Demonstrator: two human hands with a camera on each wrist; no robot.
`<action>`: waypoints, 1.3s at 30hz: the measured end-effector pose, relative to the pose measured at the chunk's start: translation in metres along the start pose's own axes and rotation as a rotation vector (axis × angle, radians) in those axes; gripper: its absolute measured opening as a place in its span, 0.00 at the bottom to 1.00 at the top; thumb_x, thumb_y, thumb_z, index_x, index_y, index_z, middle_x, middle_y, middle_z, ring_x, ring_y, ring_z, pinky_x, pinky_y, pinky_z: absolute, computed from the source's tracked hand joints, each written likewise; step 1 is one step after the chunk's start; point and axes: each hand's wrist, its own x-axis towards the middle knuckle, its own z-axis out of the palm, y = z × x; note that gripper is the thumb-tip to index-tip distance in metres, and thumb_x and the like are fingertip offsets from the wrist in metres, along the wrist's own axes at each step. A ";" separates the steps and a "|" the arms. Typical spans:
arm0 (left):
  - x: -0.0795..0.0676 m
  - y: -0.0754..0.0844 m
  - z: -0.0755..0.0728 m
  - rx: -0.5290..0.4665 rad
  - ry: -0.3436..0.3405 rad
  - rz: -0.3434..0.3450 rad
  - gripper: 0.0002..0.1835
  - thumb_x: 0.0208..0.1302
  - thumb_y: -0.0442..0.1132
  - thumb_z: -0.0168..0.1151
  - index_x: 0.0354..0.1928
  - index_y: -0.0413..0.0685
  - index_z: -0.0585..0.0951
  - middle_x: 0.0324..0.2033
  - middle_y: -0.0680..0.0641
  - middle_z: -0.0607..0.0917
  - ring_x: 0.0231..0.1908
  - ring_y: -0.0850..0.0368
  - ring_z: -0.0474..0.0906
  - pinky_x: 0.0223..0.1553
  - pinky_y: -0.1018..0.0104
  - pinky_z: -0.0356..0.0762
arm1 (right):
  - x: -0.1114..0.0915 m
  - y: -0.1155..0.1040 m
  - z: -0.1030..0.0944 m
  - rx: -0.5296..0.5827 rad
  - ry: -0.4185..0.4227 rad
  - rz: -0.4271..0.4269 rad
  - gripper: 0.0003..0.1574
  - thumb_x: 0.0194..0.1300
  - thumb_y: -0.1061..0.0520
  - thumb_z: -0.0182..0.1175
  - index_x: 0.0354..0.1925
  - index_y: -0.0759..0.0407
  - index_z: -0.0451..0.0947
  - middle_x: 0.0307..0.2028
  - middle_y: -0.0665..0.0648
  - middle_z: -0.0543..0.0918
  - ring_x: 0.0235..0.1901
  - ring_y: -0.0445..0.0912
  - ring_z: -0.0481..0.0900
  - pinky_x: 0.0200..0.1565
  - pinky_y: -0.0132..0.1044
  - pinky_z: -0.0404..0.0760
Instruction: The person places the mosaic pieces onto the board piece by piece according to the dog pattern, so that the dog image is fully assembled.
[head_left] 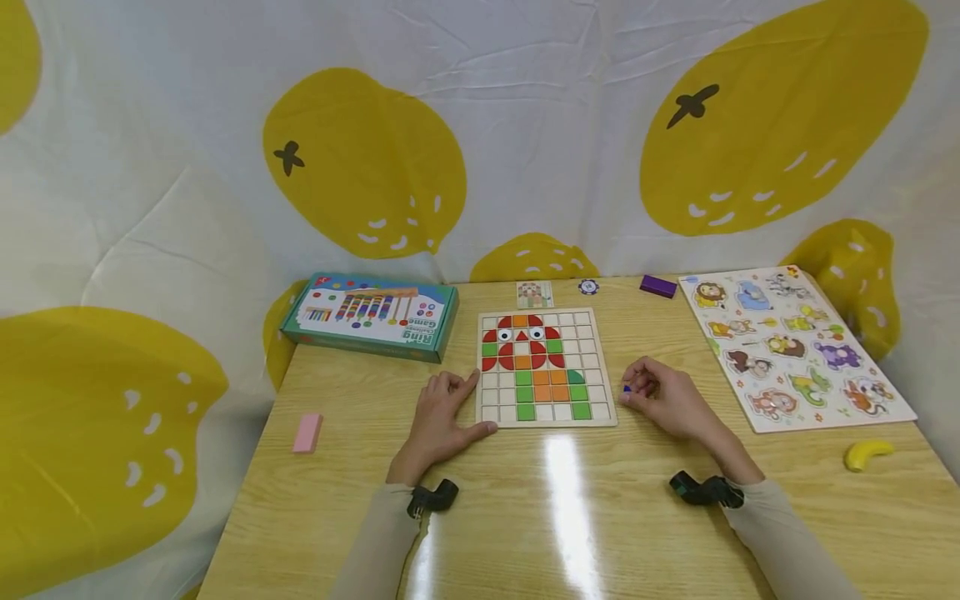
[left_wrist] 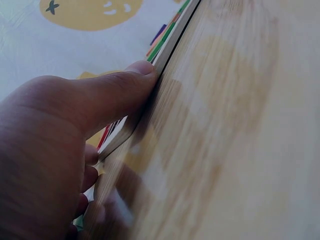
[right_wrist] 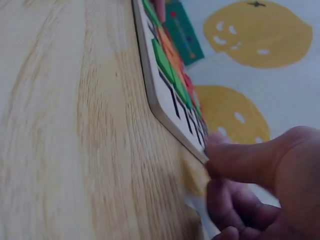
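A wooden grid board (head_left: 490, 397) lies flat between the hands, with red, orange and green tiles forming a figure with two round eyes. At its near left corner rests my left hand (head_left: 438, 423), the thumb along the front edge and the index fingertip at the left side. The left wrist view shows that thumb (left_wrist: 117, 92) against the board's edge. Just right of the board, my right hand (head_left: 666, 400) pinches a small blue piece (head_left: 627, 388) between thumb and fingers; most of it is hidden. In the right wrist view the pinching fingertips overlap the board's corner.
Behind the board lie a picture card (head_left: 534, 294), a poker chip (head_left: 588, 287) and a purple block (head_left: 658, 287). A Ring Game box (head_left: 371, 317) and a pink block (head_left: 307, 433) are left. An animal puzzle (head_left: 738, 392) and a yellow toy banana (head_left: 867, 453) sit right.
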 end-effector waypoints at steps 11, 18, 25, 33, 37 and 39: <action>0.003 -0.002 -0.001 0.000 -0.003 0.012 0.51 0.51 0.73 0.65 0.74 0.57 0.65 0.48 0.49 0.69 0.45 0.53 0.60 0.50 0.56 0.59 | 0.028 0.001 0.020 0.129 0.092 0.021 0.15 0.56 0.49 0.73 0.39 0.52 0.81 0.31 0.50 0.83 0.29 0.44 0.79 0.32 0.30 0.77; 0.002 -0.003 0.000 0.018 -0.013 0.007 0.51 0.51 0.74 0.63 0.74 0.58 0.65 0.47 0.49 0.68 0.45 0.53 0.60 0.49 0.57 0.59 | 0.030 -0.002 0.031 0.020 0.113 -0.001 0.15 0.53 0.50 0.76 0.39 0.52 0.85 0.27 0.48 0.81 0.25 0.43 0.75 0.28 0.33 0.72; -0.002 -0.004 0.000 0.011 -0.010 0.005 0.51 0.51 0.74 0.64 0.74 0.59 0.65 0.47 0.50 0.68 0.44 0.54 0.60 0.49 0.57 0.59 | 0.028 -0.004 0.035 -0.022 0.105 -0.024 0.10 0.57 0.50 0.73 0.39 0.48 0.88 0.30 0.46 0.80 0.26 0.42 0.73 0.30 0.34 0.70; -0.003 -0.007 -0.001 0.032 -0.009 0.005 0.50 0.52 0.75 0.61 0.74 0.61 0.65 0.47 0.50 0.69 0.44 0.55 0.60 0.48 0.58 0.59 | 0.030 -0.008 0.036 -0.038 0.053 -0.038 0.07 0.61 0.56 0.70 0.40 0.48 0.89 0.34 0.49 0.78 0.29 0.43 0.72 0.32 0.35 0.71; -0.003 -0.008 0.000 0.036 -0.019 0.001 0.49 0.54 0.74 0.60 0.74 0.61 0.64 0.48 0.50 0.68 0.44 0.55 0.59 0.48 0.58 0.58 | 0.031 -0.009 0.037 -0.035 0.044 -0.044 0.08 0.62 0.57 0.69 0.41 0.48 0.89 0.35 0.50 0.79 0.30 0.43 0.73 0.33 0.35 0.72; -0.003 -0.008 0.001 0.038 -0.018 -0.002 0.48 0.54 0.74 0.60 0.74 0.61 0.64 0.47 0.50 0.68 0.43 0.55 0.59 0.47 0.58 0.57 | 0.031 -0.009 0.037 -0.029 0.042 -0.044 0.08 0.62 0.57 0.69 0.41 0.48 0.89 0.36 0.50 0.79 0.30 0.43 0.72 0.33 0.35 0.71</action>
